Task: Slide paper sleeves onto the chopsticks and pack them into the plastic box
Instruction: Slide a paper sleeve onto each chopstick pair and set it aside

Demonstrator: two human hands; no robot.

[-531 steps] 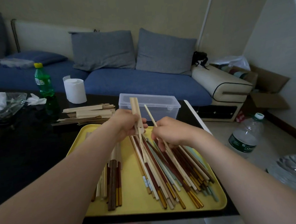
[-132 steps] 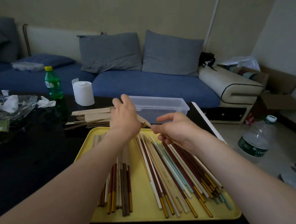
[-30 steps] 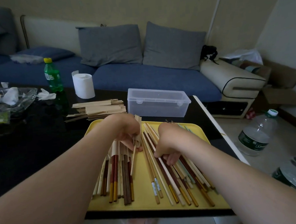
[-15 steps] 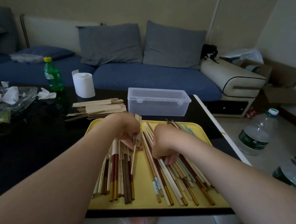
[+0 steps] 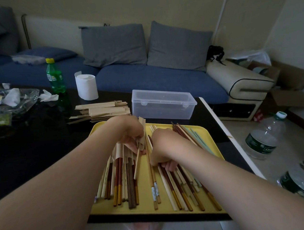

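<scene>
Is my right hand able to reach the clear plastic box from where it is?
Probably yes: the plastic box sits just past the yellow tray, nothing standing between it and the right hand, though that hand is gripping loose chopsticks.

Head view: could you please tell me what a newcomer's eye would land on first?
The yellow tray at the near edge of the table, strewn with chopsticks, stands out first. Over it, the left hand grips a sleeve with one pale chopstick sticking out, while the right hand digs into the loose ones. Just behind sits the closed box.
</scene>
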